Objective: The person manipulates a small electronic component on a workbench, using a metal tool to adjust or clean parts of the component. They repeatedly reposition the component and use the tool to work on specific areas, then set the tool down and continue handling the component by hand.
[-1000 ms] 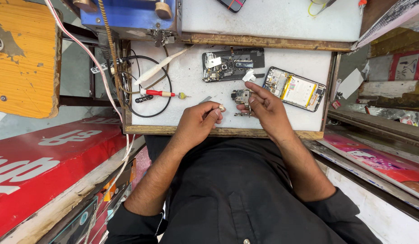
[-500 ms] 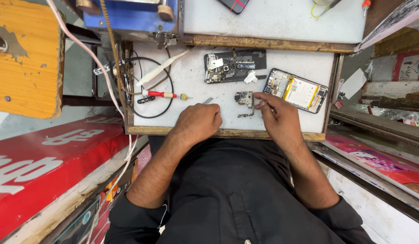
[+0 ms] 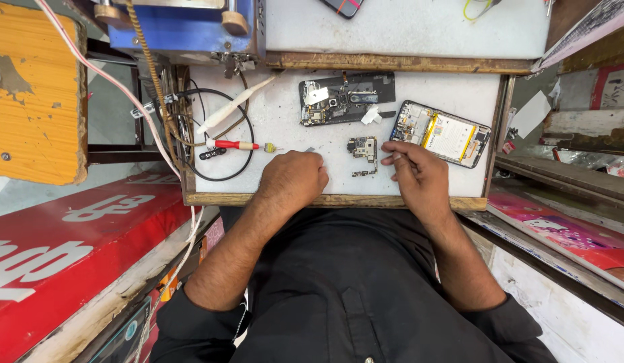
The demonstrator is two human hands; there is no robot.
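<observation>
A small bare circuit board [image 3: 363,154] lies on the white work mat [image 3: 285,121] between my hands. My left hand [image 3: 294,179] rests on the mat as a closed fist just left of the board. A tiny grey metal piece [image 3: 310,149] shows past its knuckles; whether the hand holds it I cannot tell. My right hand [image 3: 419,176] sits right of the board, thumb and forefinger pinched together and pointing at it without touching it. An opened phone with a yellow-white battery [image 3: 443,133] lies just beyond my right hand. A dark phone housing [image 3: 345,99] lies farther back.
A red-handled screwdriver [image 3: 238,144], a white plastic pry tool [image 3: 235,105] and a black cable loop [image 3: 191,128] lie at the mat's left. A blue machine [image 3: 184,30] stands at the back left. A wooden lip [image 3: 339,200] edges the front. An orange board [image 3: 29,94] lies far left.
My right hand has come off the small circuit board and drawn back to the right. My left hand has curled into a fist and slid slightly toward me.
</observation>
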